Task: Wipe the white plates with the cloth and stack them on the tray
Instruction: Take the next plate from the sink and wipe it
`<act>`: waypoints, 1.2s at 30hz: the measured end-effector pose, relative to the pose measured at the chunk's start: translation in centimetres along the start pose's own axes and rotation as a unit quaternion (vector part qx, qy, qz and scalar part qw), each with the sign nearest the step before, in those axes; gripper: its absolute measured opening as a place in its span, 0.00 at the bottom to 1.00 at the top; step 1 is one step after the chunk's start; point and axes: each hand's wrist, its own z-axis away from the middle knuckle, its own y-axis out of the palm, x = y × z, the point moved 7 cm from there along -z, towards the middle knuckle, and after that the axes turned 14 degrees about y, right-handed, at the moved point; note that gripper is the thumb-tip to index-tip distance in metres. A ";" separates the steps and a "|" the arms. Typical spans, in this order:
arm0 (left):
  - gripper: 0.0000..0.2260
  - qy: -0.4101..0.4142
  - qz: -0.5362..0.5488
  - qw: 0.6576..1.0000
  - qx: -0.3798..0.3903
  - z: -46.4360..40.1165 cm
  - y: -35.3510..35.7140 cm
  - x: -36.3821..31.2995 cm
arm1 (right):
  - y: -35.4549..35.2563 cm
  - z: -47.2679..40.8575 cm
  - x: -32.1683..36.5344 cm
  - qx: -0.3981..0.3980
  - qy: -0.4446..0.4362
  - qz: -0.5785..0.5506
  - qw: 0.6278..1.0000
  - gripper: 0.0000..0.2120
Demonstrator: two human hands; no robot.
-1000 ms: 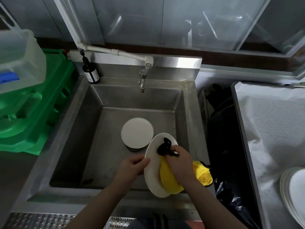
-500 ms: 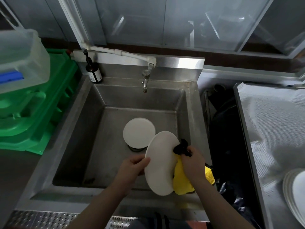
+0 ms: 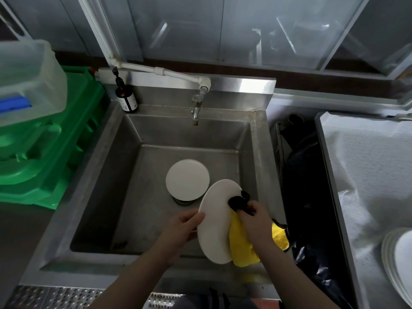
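Over the front right of the steel sink I hold a white plate tilted on edge. My left hand grips its left rim. My right hand clutches a yellow cloth with a black trim and presses it against the plate's right part. A second white plate lies upside down over the drain in the sink. A stack of white plates sits at the right edge on the tray lined with white cloth.
A tap juts over the sink's back. A brown pump bottle stands at the back left corner. Green crates and a clear tub are stacked on the left. A dark bin with a black bag fills the gap beside the tray.
My right hand slid the cloth rightward off the plate's face to its right edge, then came back slightly onto it. The plate stayed tilted in my left hand.
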 end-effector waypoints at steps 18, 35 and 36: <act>0.19 0.035 -0.006 0.999 0.025 -0.3 -0.5 -0.3 | 4.0 5.4 3.6 0.084 -0.050 -0.007 0.995 0.02; 0.18 0.029 0.013 0.999 -0.024 0.2 -1.0 -1.0 | 3.8 5.8 4.9 0.058 -0.134 0.076 0.986 0.04; 0.17 0.029 0.012 0.999 -0.028 0.3 -1.0 -1.0 | 3.7 5.6 4.7 0.055 -0.129 0.072 0.988 0.04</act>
